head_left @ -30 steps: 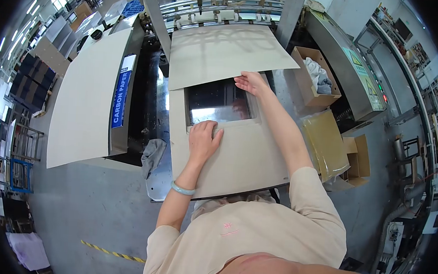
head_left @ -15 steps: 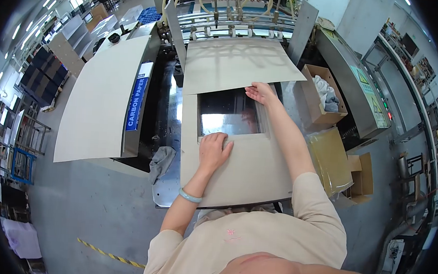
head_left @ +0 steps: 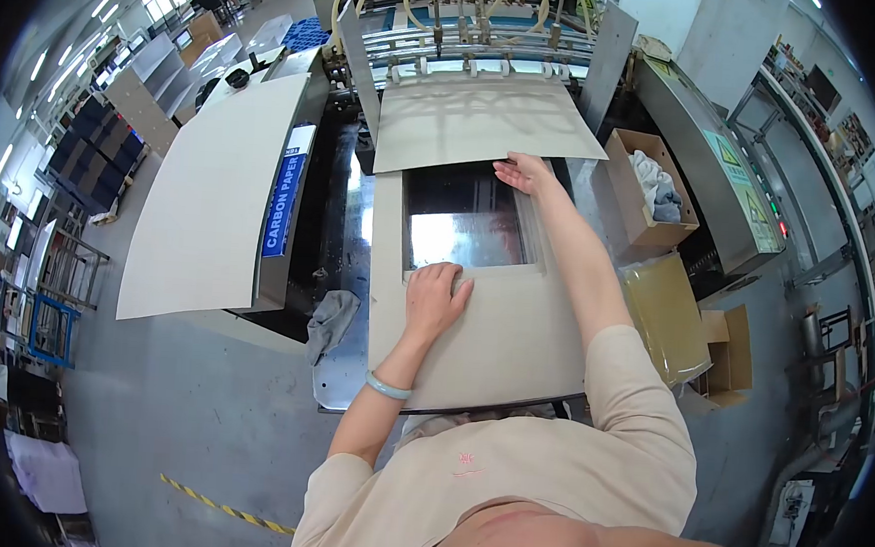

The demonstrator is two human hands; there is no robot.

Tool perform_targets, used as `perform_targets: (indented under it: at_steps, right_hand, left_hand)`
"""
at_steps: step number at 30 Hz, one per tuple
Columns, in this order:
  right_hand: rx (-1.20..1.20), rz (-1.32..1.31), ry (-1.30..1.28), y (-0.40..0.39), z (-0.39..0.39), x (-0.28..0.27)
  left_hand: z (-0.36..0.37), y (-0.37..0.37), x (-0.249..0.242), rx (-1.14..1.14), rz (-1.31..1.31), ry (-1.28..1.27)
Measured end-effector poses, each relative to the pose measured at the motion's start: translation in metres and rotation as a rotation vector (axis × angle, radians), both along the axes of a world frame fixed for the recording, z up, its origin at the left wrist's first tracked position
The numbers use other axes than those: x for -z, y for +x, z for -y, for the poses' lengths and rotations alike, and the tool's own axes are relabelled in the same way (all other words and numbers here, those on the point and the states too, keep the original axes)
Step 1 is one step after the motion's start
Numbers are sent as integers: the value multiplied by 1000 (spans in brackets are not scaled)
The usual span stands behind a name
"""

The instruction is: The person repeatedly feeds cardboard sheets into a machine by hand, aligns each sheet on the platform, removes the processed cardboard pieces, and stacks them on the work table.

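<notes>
A grey-beige board with a rectangular opening (head_left: 483, 342) lies on the machine's feed table. My left hand (head_left: 436, 299) rests flat on it at the opening's lower edge, fingers spread, holding nothing. A second beige sheet (head_left: 487, 121) lies partly under the rollers, its near edge lifted above the opening. At that edge my right hand (head_left: 526, 173) has its fingertips on or just under the sheet, palm turned up; whether it pinches the sheet is hard to make out. Through the opening a dark, shiny surface (head_left: 466, 220) shows.
Rollers and hoses (head_left: 471, 50) of the machine stand ahead. On the left are a large pale sheet (head_left: 212, 200), a blue carbon paper box (head_left: 286, 189) and a grey rag (head_left: 332, 324). To the right sits a cardboard box with rags (head_left: 648, 191), near a wrapped yellowish stack (head_left: 667, 318).
The upper sheet has moved slightly forward toward the rollers, and my right hand has gone forward with its edge. My left hand stays at the opening's lower edge.
</notes>
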State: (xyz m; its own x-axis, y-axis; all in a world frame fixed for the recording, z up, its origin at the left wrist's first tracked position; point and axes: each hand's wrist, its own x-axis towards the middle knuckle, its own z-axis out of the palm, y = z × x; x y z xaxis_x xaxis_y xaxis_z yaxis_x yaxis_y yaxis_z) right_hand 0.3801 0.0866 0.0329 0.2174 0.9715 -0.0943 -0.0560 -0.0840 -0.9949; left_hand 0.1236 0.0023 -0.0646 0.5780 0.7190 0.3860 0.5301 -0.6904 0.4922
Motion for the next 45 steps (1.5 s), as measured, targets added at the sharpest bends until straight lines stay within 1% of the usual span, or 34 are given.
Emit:
perform_targets:
  at_steps: [5,7,9,10,12,14,16,17,20,22,24,25,27,29,30,33,34,35,39,42,44,45]
  right_hand:
    - [36,-12,-33,21,36,10]
    - [77,-23,-67,29,69,23]
    - [142,-37,-123,41,115,34]
    - [187,-53,-153,44,142,41]
    - [348,330,-130,46,195,50]
    - [475,734,-105,43,236,52]
    - [622,667,-122,38,275,75]
    - [647,661,-131,33,292,84]
    - [726,794,-205,12,327,105]
    - [750,801,-227,-1,335,121]
    - [811,888,-163,-9,337,138]
    - [831,876,-171,-11,336,139]
    - [894,943,-146,-11,334,142]
    - [948,1006,-134,-14,335,146]
    - [960,994,-148,-14,334,148]
    - [1005,1083,-127,-11,328,153]
    - [1016,1116,-113,-11,328,154]
    - [1019,1111,-113,-10,328,157]
    - [973,1134,-197,-9,322,167]
    - [954,1097,-138,-6,322,174]
    - [957,1089,-151,1,319,179]
    - [937,1080,-174,3,319,176]
  left_hand:
    - [-1,1,2,-2,-5,17]
    - [-3,0,3,28,-26,15]
    - [-5,0,7,34,-42,60]
    - [-3,0,2,34,-56,37]
    - [-1,-2,-4,54,-53,-10]
    - [-2,-1,2,89,28,70]
    - [2,16,-6,160,48,77]
    - [5,23,-14,197,66,83]
    - [17,48,-37,323,108,113]
    - [30,81,-41,407,104,135]
    - [43,115,-41,572,79,154]
    - [52,131,-42,621,61,174]
    - [67,161,-41,691,33,196]
    - [78,185,-32,796,-124,301]
    - [81,194,-26,814,-133,297]
    - [86,220,-10,909,-300,476]
    - [87,225,-4,933,-353,539]
    - [87,230,0,936,-357,542]
    - [88,241,16,975,-406,663]
    - [89,242,22,980,-424,616]
    - [90,243,21,983,-466,538]
    - [91,243,27,962,-469,559]
